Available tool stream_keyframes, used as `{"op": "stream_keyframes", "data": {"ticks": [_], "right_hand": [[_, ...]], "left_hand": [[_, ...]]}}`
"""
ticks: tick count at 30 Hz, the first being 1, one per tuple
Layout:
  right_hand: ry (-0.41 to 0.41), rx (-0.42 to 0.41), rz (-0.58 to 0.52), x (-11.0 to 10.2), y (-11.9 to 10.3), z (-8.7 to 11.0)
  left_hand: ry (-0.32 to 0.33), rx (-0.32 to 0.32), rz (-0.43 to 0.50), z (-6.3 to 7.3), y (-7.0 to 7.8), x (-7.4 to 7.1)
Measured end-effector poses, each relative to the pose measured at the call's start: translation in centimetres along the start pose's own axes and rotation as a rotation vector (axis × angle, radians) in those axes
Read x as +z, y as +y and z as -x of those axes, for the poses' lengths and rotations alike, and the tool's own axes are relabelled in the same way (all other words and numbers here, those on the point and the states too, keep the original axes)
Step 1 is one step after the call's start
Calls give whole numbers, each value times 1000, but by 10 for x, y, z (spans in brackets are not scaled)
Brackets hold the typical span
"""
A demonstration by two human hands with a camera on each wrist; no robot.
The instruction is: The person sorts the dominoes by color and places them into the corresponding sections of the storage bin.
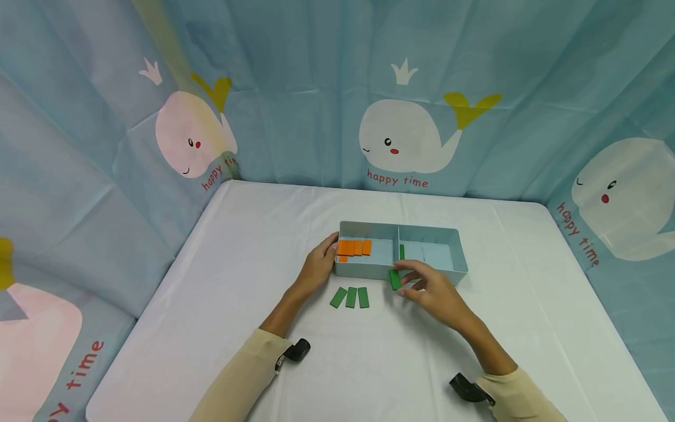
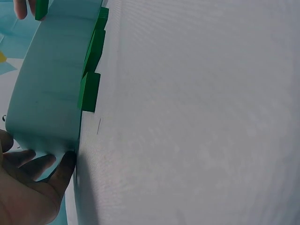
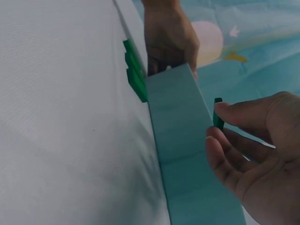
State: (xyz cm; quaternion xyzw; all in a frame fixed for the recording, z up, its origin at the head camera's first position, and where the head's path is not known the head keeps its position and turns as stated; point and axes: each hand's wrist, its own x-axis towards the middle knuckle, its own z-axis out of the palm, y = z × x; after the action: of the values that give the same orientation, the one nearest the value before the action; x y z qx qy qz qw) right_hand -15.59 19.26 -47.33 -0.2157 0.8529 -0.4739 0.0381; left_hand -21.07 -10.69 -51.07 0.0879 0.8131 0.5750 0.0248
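Note:
A light blue two-compartment box [image 1: 364, 271] stands on the white table. My left hand [image 1: 315, 266] holds its left end, with fingertips against the end wall [image 2: 44, 143] and the thumb up by the rim. Between thumb and fingers, my right hand [image 1: 437, 299] pinches a small flat green block [image 1: 394, 280], just above the front rim near the divider. Orange blocks [image 1: 358, 248] lie in a row in the left compartment. One green block [image 1: 402, 252] shows beside the divider in the right compartment. Three more green blocks [image 1: 350, 297] lie on the table before the box.
White cloth covers the table [image 1: 263, 234], and a blue curtain [image 1: 306, 135] with printed whales hangs behind and at both sides. A black wrist camera [image 1: 297, 350] sits at the left sleeve, another camera [image 1: 466, 388] at the right.

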Motion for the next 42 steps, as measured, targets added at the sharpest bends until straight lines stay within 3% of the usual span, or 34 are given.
{"op": "stream_keyframes", "data": {"ticks": [26, 42], "right_hand": [[103, -49, -5, -26, 1, -2], [173, -17, 113, -37, 5, -13]], "left_hand": [[-3, -6, -3, 0, -3, 1], [-2, -7, 1, 0, -2, 0]]}}
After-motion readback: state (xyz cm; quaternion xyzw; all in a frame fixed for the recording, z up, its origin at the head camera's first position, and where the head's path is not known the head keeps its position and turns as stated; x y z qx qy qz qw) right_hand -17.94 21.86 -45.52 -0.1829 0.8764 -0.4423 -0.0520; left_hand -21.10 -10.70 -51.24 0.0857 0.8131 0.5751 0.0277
